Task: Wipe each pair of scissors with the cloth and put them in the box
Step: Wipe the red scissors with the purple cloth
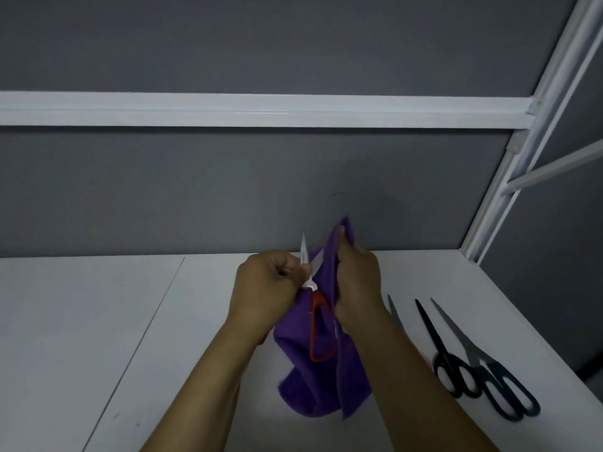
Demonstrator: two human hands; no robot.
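Scissors (441, 350) on table (98, 321), R of cloth (293, 386).

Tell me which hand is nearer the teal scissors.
Right. The right hand, gripping the cloth, is up-left of the teal scissors; left hand, holding the red scissors, is farther left.

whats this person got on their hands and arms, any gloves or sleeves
Nothing worn that shows. The left hand and right hand are bare, without gloves, and no ring shows on the fingers in view. The left forearm and right forearm are bare down to the picture's lower edge: no sleeve, watch or wristband.
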